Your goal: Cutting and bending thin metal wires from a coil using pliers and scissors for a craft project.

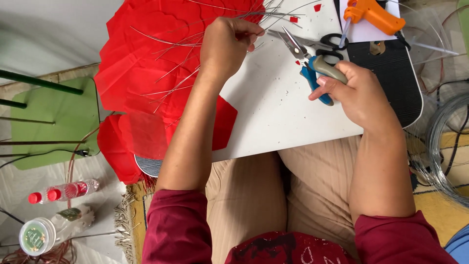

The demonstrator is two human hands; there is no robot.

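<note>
My left hand (225, 46) is closed on a bundle of thin metal wires (171, 58) that fan out over red sheets (141, 63) on a white board (273, 112). My right hand (359, 93) grips pliers (312, 66) with blue and grey handles; their jaws are slightly apart and point up-left toward the wire ends near my left fingers. The board rests across my lap.
Black-handled scissors (332, 44) and an orange glue gun (373, 14) lie at the board's far side beside a dark ribbed pad (391, 73). A wire coil (447, 146) sits on the right. A green stool (53, 122), two red-capped bottles (61, 191) and a jar (36, 237) are on the left.
</note>
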